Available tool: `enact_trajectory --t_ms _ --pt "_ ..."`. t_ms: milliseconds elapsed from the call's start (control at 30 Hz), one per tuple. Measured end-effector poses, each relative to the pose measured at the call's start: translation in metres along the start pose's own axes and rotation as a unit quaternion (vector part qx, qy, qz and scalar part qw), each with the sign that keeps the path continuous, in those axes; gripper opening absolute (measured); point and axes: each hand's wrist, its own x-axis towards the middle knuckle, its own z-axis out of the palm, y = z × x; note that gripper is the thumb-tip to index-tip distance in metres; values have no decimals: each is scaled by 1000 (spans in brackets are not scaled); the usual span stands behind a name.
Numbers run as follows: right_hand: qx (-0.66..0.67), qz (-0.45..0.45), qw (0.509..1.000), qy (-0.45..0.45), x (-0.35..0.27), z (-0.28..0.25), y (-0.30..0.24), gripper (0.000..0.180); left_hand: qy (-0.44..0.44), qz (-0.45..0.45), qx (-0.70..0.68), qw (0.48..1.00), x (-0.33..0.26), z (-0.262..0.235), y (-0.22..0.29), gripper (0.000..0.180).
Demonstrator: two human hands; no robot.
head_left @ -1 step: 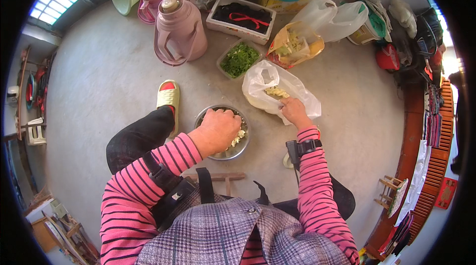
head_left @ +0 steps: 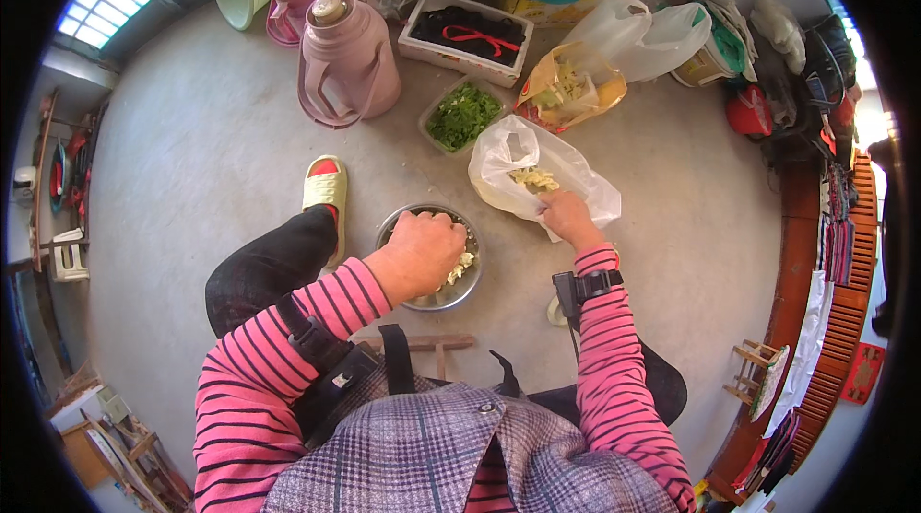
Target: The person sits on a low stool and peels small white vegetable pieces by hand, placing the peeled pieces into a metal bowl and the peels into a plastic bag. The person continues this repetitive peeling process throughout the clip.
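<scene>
My left hand (head_left: 420,251) is over a round metal bowl (head_left: 477,290) on the floor, its fingers curled down and their tips hidden. Pale, crumbly food pieces (head_left: 461,268) show beside it in the bowl. Further right, my right hand (head_left: 568,218) is closed at the near edge of a white plastic bag (head_left: 587,182). The bag lies on the floor with its mouth open. Inside it, just past my right fingers, are pale yellowish pieces (head_left: 533,177). Whether those fingers also hold any food is hidden.
Beyond the bowl stand a clear tub of chopped greens (head_left: 464,115), a yellow-orange bag (head_left: 574,91) and a white foam box (head_left: 460,58). A pink thermos (head_left: 350,58) stands at the far left. My foot in a yellow slipper (head_left: 326,189) is left of the bowl.
My right hand has shifted very slightly at the white bag, and a little more of the pale pieces inside shows. My left hand stays over the bowl.
</scene>
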Motion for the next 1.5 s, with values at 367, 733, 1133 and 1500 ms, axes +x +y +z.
enact_trajectory --t_ms 367,733,1133,1500 --pt "56 9 972 -228 -15 83 -31 47 57 44 71 995 -5 10 -6 27" --pt "386 173 906 -10 22 67 -48 63 54 52 89 993 -5 6 0 26" --pt "408 35 912 -13 39 99 -71 48 45 53 88 994 -9 5 -3 26" --pt "216 149 957 125 22 150 57 38 17 52 99 994 -9 5 3 29"
